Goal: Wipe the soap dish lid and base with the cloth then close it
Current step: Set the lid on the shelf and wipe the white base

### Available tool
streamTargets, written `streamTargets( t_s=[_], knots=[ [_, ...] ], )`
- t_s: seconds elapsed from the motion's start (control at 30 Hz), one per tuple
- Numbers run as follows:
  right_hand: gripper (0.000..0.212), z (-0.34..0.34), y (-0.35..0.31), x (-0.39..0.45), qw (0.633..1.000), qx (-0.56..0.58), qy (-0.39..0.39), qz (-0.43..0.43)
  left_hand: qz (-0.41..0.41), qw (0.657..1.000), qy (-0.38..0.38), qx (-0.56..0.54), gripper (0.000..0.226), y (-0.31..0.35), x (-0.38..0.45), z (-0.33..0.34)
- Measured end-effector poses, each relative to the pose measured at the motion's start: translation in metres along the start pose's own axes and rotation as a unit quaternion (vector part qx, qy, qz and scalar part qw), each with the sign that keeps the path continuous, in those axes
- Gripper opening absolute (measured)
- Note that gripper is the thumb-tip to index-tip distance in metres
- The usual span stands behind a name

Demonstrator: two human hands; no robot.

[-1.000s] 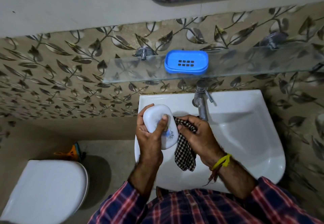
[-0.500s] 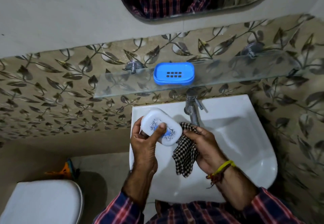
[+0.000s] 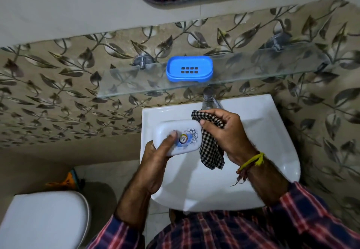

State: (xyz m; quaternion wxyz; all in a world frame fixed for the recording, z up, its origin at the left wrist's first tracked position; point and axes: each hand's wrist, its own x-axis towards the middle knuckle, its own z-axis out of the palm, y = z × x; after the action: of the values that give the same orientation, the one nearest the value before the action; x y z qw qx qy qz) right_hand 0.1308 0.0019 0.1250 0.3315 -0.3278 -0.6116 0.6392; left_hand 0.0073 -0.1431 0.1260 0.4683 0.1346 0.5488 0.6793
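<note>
Soap-dish lid of white oval plastic with a blue print [image 3: 178, 136] is gripped over the white basin [image 3: 272, 132] by the left hand [image 3: 155, 163], long axis running left to right; the black-and-white checked cloth [image 3: 211, 147] is pinched by the right hand [image 3: 228, 132] just beside its right end; the blue slotted base [image 3: 189, 69] sits apart on the glass shelf [image 3: 253, 71].

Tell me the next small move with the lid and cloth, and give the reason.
Probably bring the checked cloth in the right hand onto the top of the white lid and rub across it. The left hand holds the lid over the sink, the cloth sits beside its right end, and the blue base waits open on the glass shelf.
</note>
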Motion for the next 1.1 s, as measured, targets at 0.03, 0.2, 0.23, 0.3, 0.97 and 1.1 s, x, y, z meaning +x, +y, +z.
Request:
streamTargets(
  t_s=[0.03,0.2,0.23,0.3,0.97,1.1],
  knots=[
    [0.025,-0.001,0.000,0.002,1.000,-0.002,-0.003,-0.004,0.003,1.000,0.002,-0.003,0.029,-0.001,0.001,-0.002],
    [0.016,0.005,-0.002,0.009,0.994,-0.077,-0.054,-0.061,0.021,0.999,0.020,0.032,0.042,-0.005,0.003,-0.016],
    [0.017,0.007,-0.001,0.010,0.990,-0.104,-0.066,-0.071,0.015,0.999,0.029,0.039,0.044,-0.006,0.004,-0.017],
    [0.019,0.010,0.002,0.012,0.985,-0.142,-0.063,-0.080,-0.001,0.998,0.063,0.029,0.045,-0.008,0.006,-0.016],
    [0.006,0.018,0.021,-0.027,0.968,0.028,-0.010,0.248,0.145,0.968,0.185,0.083,0.047,-0.042,0.026,0.003],
    [0.013,-0.010,0.028,-0.024,0.978,-0.011,0.082,0.189,0.157,0.961,0.139,0.183,0.041,-0.054,0.020,0.003]
  ],
)
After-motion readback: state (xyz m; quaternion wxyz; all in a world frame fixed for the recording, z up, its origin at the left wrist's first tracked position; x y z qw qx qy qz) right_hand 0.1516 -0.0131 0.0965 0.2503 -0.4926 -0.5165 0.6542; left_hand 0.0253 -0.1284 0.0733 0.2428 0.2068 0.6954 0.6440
